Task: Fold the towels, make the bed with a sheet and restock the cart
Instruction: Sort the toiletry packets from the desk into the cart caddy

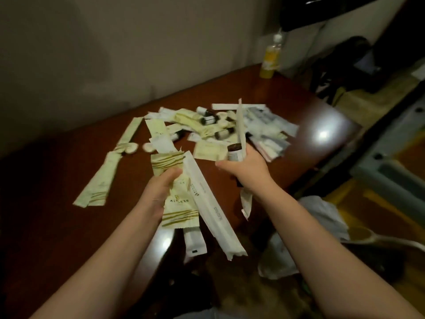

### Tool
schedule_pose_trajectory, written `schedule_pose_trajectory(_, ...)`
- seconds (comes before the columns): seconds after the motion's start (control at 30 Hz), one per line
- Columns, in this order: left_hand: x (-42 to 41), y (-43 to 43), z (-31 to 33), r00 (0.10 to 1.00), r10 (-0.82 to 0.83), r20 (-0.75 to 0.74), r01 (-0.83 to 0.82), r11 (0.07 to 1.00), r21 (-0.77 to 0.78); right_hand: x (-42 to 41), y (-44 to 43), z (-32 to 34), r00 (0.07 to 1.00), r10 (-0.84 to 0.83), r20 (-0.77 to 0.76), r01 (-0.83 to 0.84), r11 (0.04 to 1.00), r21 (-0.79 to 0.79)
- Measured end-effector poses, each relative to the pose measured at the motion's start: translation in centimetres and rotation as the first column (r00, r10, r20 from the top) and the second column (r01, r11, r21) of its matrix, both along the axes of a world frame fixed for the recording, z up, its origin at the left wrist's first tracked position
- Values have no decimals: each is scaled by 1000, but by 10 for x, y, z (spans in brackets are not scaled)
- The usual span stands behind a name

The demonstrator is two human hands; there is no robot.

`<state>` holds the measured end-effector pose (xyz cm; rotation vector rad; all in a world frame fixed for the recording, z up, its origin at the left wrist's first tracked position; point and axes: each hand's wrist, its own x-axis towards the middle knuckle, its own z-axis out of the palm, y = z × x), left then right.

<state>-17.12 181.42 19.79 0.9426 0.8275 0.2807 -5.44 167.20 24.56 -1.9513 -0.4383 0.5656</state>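
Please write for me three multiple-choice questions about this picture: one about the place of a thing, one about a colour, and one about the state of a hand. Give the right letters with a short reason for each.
1. Where does the yellow bottle stand?
A. At the far edge of the table, by the wall
B. Inside a drawer
C. On the floor

2. What colour are the stripes on the sachet that the left hand holds?
A. Red
B. Gold
C. Blue

3. What is the right hand doing?
A. Lying flat on the table
B. Hanging idle
C. Holding a small dark-capped bottle and a long white packet

Answers: 1 A, it stands upright on the far edge, close to the wall. 2 B, gold bands cross the pale green sachet. 3 C, both are in its grip above the table.
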Motion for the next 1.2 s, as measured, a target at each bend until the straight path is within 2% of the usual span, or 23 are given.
schedule_pose_trajectory(0.1,14,-82,23,991,-123,48,122,992,36,-17,-94,20,997,-77,10,77,995,56)
schedule_pose_trajectory(0.23,10,-219,51,976,-200,81,199,980,27,-50,-233,39,971,-238,-40,241,960,143)
schedule_pose_trajectory(0.4,3,-386,88,932,-289,218,317,942,-108,-88,-408,76,919,-387,-77,395,901,180)
schedule_pose_trajectory(0.47,7,-440,107,918,-345,195,374,918,-136,-94,-462,93,902,-423,-80,431,886,170)
schedule_pose_trajectory(0.57,30,-503,131,877,-449,172,470,876,-108,-85,-525,107,885,-462,-52,463,869,172)
schedule_pose_trajectory(0.67,65,-547,138,846,-508,162,522,850,-62,-61,-571,110,865,-494,-90,502,841,200)
schedule_pose_trajectory(0.8,125,-589,139,858,-502,108,509,859,-50,-1,-623,108,835,-539,-111,549,801,238)
schedule_pose_trajectory(1.0,232,-648,156,937,-317,148,324,945,-31,110,-694,121,826,-547,-137,563,811,158)
schedule_pose_trajectory(1.2,324,-694,163,977,-205,63,205,979,15,217,-756,116,835,-515,-193,548,810,208)
